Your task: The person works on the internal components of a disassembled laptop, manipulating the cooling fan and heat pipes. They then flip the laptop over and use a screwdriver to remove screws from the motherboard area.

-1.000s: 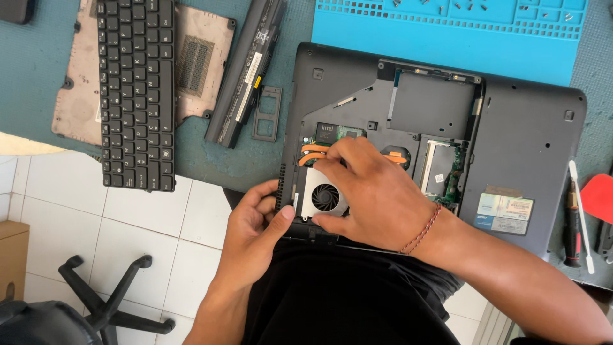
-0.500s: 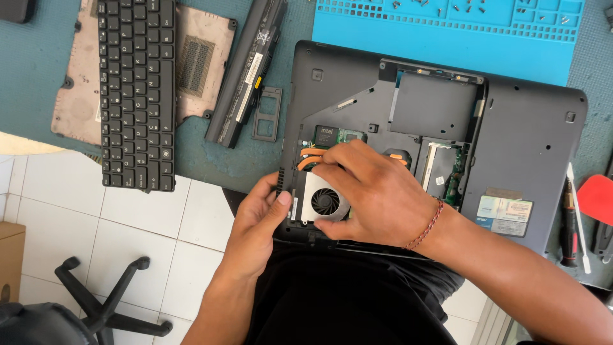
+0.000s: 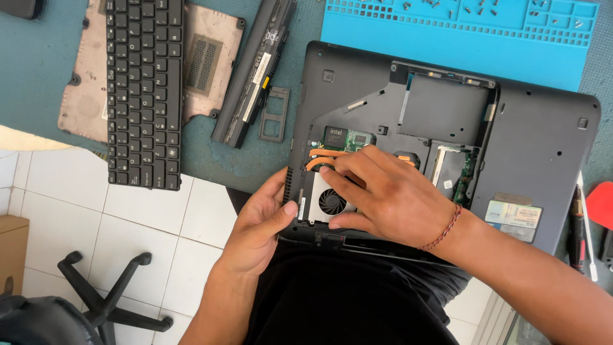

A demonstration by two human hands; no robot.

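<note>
An upturned dark grey laptop base (image 3: 543, 134) lies on a teal work surface, its bottom cover off. In the open bay sit a cooling fan (image 3: 331, 201) with copper heat pipes (image 3: 322, 155) and a green circuit board (image 3: 348, 138). My right hand (image 3: 383, 191) rests over the fan, fingers spread on its metal housing. My left hand (image 3: 258, 223) grips the laptop's near left corner, thumb pressed against the fan's left side. The right part of the fan is hidden under my right hand.
A detached black keyboard (image 3: 143, 89) lies on a brownish cover panel (image 3: 207, 61) at the left. A long black battery (image 3: 255, 67) and a small black frame (image 3: 274, 115) lie beside them. A blue mat (image 3: 447, 32) with several screws is at the back. Tools (image 3: 578, 223) lie right.
My right hand's fingers have shifted slightly on the fan housing. My left hand stays at the corner.
</note>
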